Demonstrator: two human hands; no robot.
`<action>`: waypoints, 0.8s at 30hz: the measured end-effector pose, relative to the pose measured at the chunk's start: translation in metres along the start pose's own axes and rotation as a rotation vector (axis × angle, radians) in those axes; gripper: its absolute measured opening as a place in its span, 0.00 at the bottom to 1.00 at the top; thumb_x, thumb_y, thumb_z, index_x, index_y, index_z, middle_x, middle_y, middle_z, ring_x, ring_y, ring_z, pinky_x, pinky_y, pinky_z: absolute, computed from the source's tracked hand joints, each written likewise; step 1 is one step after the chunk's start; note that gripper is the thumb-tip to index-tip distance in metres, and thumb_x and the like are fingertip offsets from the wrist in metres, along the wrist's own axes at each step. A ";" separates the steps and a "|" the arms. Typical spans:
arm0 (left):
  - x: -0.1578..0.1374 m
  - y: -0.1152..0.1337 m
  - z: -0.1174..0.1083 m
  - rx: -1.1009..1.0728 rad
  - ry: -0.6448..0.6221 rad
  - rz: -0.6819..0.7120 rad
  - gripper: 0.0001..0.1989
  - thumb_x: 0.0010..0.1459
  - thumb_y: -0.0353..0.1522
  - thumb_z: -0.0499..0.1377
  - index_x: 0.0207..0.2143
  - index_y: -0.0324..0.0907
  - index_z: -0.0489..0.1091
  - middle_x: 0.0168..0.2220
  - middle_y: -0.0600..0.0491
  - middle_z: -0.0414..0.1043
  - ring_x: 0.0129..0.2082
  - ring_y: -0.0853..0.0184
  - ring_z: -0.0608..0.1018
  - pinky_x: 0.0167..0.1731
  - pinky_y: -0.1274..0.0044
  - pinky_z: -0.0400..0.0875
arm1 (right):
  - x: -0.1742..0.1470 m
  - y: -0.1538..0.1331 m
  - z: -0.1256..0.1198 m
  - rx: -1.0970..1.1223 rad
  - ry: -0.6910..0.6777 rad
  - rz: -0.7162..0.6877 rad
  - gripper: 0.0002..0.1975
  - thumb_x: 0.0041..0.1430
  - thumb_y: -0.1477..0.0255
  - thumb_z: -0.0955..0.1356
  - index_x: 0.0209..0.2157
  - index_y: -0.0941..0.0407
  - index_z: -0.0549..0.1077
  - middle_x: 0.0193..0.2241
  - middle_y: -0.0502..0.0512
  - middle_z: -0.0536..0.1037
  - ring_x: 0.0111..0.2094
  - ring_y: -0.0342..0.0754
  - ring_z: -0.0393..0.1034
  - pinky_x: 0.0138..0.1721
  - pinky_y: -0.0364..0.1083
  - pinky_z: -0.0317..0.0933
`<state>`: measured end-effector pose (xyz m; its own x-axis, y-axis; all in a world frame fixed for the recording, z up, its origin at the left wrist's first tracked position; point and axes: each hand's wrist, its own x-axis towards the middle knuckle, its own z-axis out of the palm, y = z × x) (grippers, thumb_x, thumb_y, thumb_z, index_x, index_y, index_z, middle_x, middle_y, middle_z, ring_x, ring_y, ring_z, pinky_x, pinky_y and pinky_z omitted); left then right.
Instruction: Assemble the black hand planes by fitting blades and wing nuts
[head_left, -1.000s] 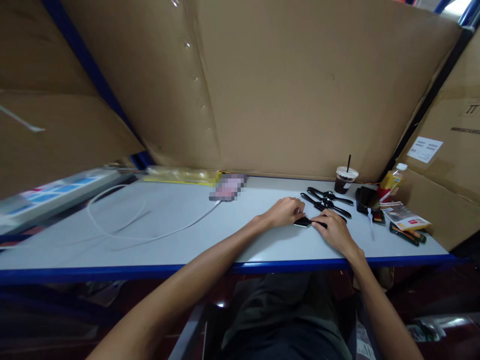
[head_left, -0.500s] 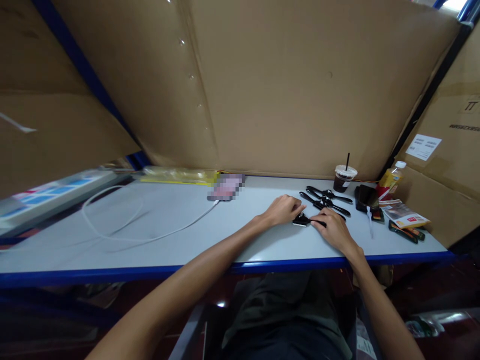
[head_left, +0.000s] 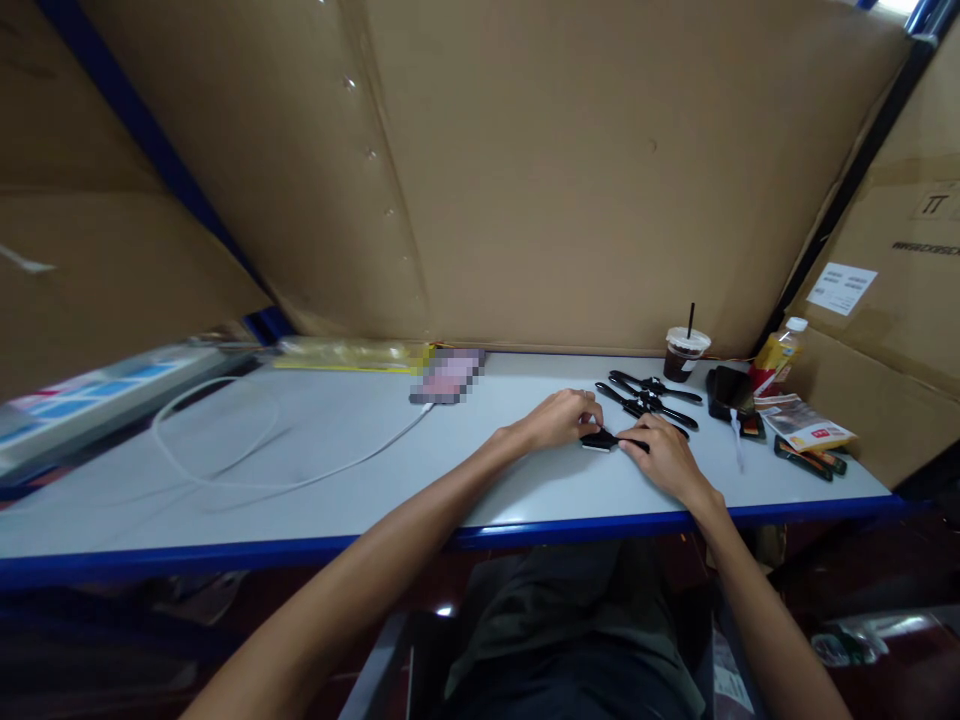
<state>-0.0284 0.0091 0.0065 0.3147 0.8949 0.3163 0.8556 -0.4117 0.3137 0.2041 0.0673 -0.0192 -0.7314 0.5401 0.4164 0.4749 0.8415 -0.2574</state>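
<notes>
A black spokeshave (head_left: 598, 440) lies low over the table near its front, its pale blade edge toward me. The fingers of my left hand (head_left: 564, 416) are closed at its middle, by the blade; the left handle is hidden behind that hand. My right hand (head_left: 664, 455) grips the handle on the right, thumb and forefinger pressed together along it. Just beyond my hands lie more black spokeshaves (head_left: 657, 388), close together, one partly covered by my right hand.
A phone (head_left: 448, 377) on a white cable (head_left: 337, 468) lies left of centre. A cup with a straw (head_left: 685, 354), a bottle (head_left: 780, 350), a packet (head_left: 804, 422) and dark-green-handled tools (head_left: 802, 458) stand or lie at right. Cardboard (head_left: 525, 180) walls the table's back.
My left fingers have lifted and shifted slightly at the spokeshave's middle, showing more of its black body. My right hand keeps its grip. The whole view has moved a little.
</notes>
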 end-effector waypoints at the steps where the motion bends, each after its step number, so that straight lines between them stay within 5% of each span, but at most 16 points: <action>1: 0.001 0.000 0.001 -0.001 0.006 -0.004 0.08 0.59 0.27 0.60 0.37 0.43 0.79 0.33 0.53 0.74 0.30 0.69 0.73 0.32 0.78 0.63 | 0.000 0.000 0.000 0.004 -0.001 0.000 0.10 0.67 0.70 0.68 0.46 0.51 0.82 0.39 0.54 0.78 0.44 0.50 0.70 0.47 0.48 0.62; 13: 0.003 0.012 0.011 0.045 0.066 0.036 0.08 0.62 0.26 0.55 0.31 0.40 0.73 0.30 0.51 0.74 0.31 0.67 0.73 0.33 0.75 0.63 | 0.000 0.001 0.001 -0.009 0.003 -0.013 0.10 0.67 0.70 0.68 0.45 0.50 0.82 0.39 0.55 0.77 0.44 0.51 0.70 0.47 0.49 0.63; 19: 0.004 0.010 0.010 -0.005 0.054 -0.065 0.08 0.59 0.27 0.56 0.29 0.40 0.74 0.27 0.53 0.74 0.27 0.68 0.72 0.30 0.76 0.61 | 0.000 0.001 0.000 -0.010 0.002 -0.023 0.11 0.68 0.69 0.67 0.46 0.49 0.82 0.39 0.55 0.77 0.44 0.50 0.70 0.47 0.48 0.63; 24: 0.003 0.010 0.009 0.017 0.074 -0.039 0.08 0.58 0.26 0.57 0.30 0.40 0.76 0.31 0.51 0.74 0.30 0.68 0.72 0.32 0.76 0.63 | 0.000 -0.003 -0.002 -0.003 0.002 -0.014 0.10 0.67 0.70 0.68 0.46 0.50 0.82 0.39 0.54 0.77 0.44 0.50 0.70 0.47 0.48 0.63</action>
<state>-0.0154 0.0095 0.0026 0.2509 0.8948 0.3693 0.8735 -0.3737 0.3120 0.2038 0.0648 -0.0173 -0.7372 0.5279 0.4219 0.4656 0.8492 -0.2491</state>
